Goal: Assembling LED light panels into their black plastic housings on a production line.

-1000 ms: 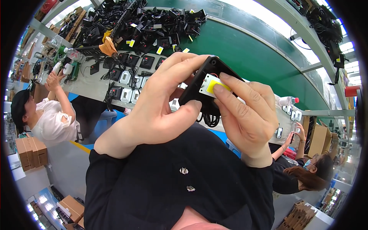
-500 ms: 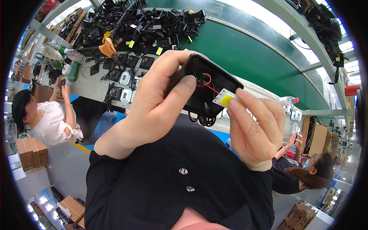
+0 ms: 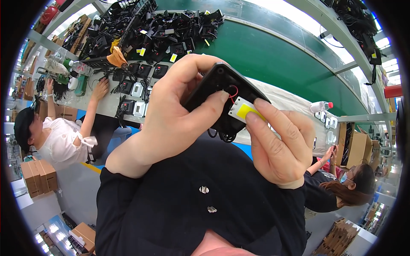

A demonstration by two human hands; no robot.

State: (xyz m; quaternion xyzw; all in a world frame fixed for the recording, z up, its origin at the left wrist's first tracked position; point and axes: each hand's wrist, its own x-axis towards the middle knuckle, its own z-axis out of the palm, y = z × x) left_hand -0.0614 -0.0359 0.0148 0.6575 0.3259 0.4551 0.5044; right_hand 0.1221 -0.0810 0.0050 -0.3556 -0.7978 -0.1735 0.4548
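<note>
Black lamp housing (image 3: 222, 96) is sitting gripped in the left hand (image 3: 179, 115) at chest height; the right hand (image 3: 279, 147) is pinching its yellow LED chip (image 3: 244, 110), risking straining the thin red wire (image 3: 232, 91) beside it

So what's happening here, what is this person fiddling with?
A person holds a black plastic housing up in the left hand, thumb across its open side, where a red wire shows. The right hand presses a small white plate with a yellow square chip against it with the fingertips. A dark cable loops out below. Beyond lies a green workbench piled with similar black housings. Two other people work at either side.
</note>
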